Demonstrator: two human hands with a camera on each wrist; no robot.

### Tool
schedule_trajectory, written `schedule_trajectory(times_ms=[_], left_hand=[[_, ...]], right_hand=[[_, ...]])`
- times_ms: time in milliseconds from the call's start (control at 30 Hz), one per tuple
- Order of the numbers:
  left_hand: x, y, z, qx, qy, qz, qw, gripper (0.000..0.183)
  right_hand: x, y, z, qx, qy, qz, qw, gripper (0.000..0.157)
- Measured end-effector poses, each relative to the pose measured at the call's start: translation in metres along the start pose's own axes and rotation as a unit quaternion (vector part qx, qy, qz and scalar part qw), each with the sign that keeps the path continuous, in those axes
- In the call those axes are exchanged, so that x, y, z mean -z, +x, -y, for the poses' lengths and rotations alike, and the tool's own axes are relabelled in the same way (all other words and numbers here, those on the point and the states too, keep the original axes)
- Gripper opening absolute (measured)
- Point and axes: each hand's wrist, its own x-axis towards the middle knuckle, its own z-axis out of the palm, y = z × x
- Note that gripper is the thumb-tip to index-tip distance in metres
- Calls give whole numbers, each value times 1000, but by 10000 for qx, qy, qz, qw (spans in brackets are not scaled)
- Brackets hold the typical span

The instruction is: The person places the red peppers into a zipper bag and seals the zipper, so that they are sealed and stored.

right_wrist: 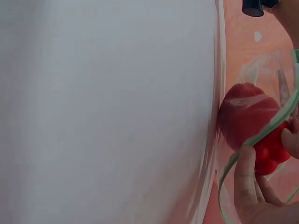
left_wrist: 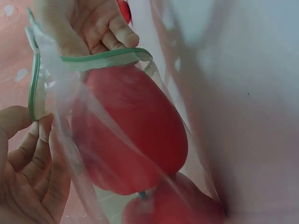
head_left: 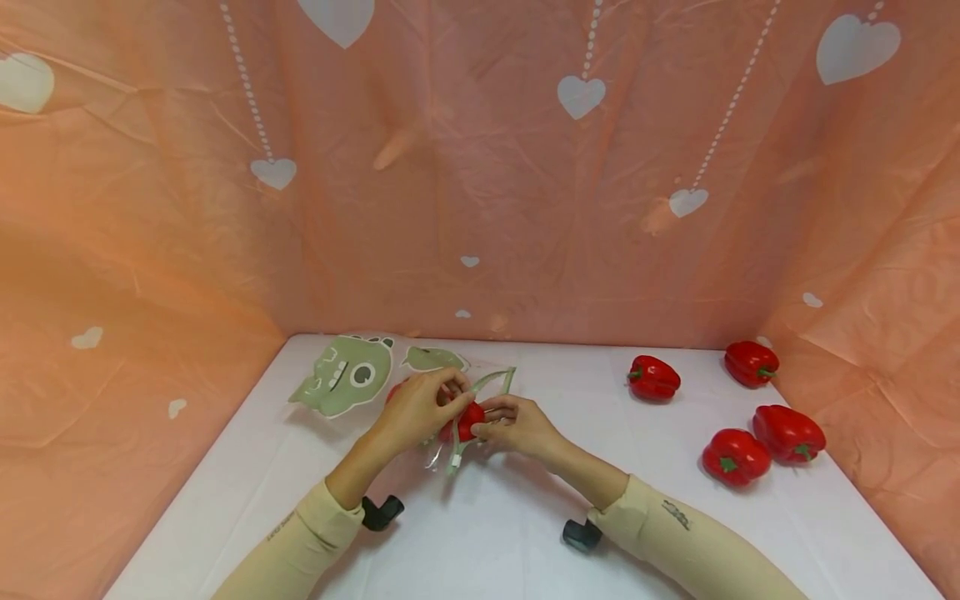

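Observation:
A clear zip bag with a green monster print point(head_left: 341, 379) lies toward the table's left, its green-edged mouth spread apart. My left hand point(head_left: 416, 408) pinches the green zip edge point(left_wrist: 33, 88) between thumb and fingers. At the mouth my right hand point(head_left: 521, 427) holds a red bell pepper point(head_left: 469, 421) by its outer end. Through the plastic, most of that pepper point(left_wrist: 133, 133) shows inside the bag. Another red pepper point(left_wrist: 173, 203) sits below it, deeper in. In the right wrist view the right thumb touches the zip edge point(right_wrist: 268, 126); part of its grip is hidden.
Several red bell peppers lie on the right of the white table point(head_left: 525, 533): one pepper point(head_left: 654, 378) nearer the middle, another point(head_left: 752, 364) at the back corner, and two peppers point(head_left: 737, 457) close together in front. Pink cloth walls point(head_left: 480, 208) with white hearts stand around.

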Motion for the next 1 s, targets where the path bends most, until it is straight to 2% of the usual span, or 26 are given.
schedule_trajectory(times_ms=[267,733,1000], left_hand=[[1,0,0,11,-177,53,9998,6],[4,1,-1,111,-325,83,9994,7],[6,0,1,154,-283,55,9995,7]], right_hand=[[-6,4,2,60,-285,-7,9996,47],[-13,12,8,83,-82,238,9996,44],[-9,11,4,137,-9,225,9997,44]])
